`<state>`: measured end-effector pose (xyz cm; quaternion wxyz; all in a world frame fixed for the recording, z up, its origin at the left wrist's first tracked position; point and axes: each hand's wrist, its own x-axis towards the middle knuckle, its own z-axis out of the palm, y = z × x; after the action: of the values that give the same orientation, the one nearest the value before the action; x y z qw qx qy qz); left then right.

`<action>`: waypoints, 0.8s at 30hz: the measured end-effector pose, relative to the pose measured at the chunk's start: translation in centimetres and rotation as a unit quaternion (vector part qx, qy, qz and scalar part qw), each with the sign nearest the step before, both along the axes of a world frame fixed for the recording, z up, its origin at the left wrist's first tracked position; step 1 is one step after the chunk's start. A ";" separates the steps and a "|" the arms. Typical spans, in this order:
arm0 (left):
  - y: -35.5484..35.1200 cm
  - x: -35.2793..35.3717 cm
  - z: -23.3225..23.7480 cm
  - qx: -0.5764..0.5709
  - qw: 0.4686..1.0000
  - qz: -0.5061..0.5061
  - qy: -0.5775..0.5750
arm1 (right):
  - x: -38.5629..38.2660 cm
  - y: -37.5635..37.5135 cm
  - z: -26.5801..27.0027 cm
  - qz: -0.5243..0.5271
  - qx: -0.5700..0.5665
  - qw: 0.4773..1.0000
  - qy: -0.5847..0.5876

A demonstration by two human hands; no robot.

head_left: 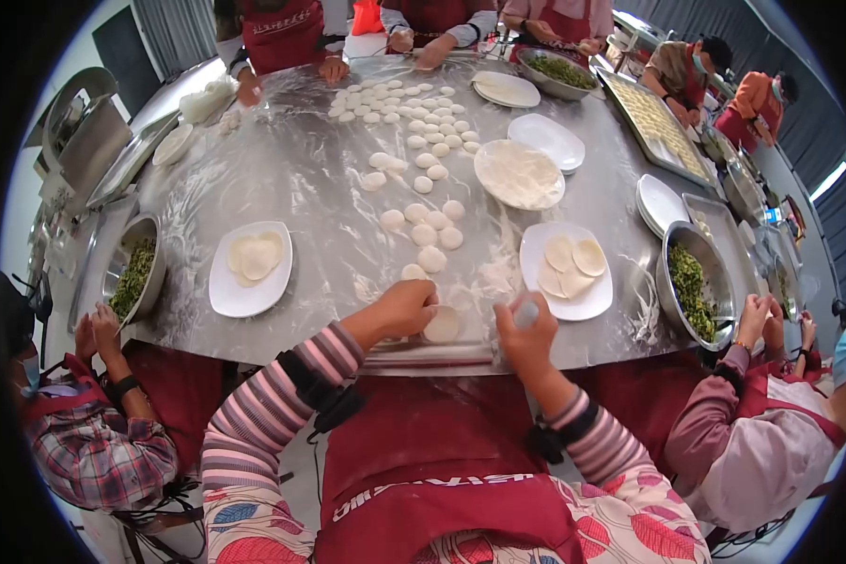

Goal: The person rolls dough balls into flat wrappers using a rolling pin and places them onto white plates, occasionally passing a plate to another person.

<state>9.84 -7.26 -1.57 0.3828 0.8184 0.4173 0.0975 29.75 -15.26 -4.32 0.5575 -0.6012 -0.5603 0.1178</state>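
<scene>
My left hand (400,310) is closed at the left edge of a flat round dough wrapper (442,325), which lies on the floury metal table near its front edge. To the right of the wrapper, my right hand (526,340) is wrapped around a pale rolling pin (525,313), mostly hidden by the fingers. Just beyond my left hand are several small flattened dough discs (431,259). A white plate (587,305) with several rolled wrappers (564,280) stands beyond my right hand.
Another plate of wrappers (252,258) stands on the left. Steel bowls of chopped green filling flank me, one on the left (156,273) and one on the right (724,301). A flour-dusted plate (520,177) and a tray of dumplings (650,122) lie farther back. Co-workers surround the table.
</scene>
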 end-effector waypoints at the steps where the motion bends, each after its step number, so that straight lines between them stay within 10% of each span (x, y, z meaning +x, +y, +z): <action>1: -0.3 -0.1 0.7 -0.118 0.992 0.042 -0.006 | 0.2 -0.8 -0.5 0.025 -0.002 0.999 0.041; 9: 1.5 1.3 -1.3 0.034 0.999 -0.009 0.007 | -1.1 5.2 0.9 -0.055 0.086 0.992 -0.068; 15: -0.7 -0.1 -0.7 -0.166 0.984 0.043 -0.049 | -0.6 -0.7 1.3 -0.012 0.041 0.999 -0.005; 17: -0.5 0.9 -0.2 0.042 0.999 -0.030 -0.010 | -1.0 3.3 1.3 -0.038 0.038 0.998 -0.024; 24: 0.3 0.8 -1.0 0.021 1.000 -0.020 0.002 | -0.4 0.2 1.0 -0.029 0.027 0.999 -0.037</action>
<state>10.61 -6.92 -2.60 0.3668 0.8345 0.3995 0.0972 29.33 -15.07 -3.31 0.5551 -0.6059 -0.5663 0.0641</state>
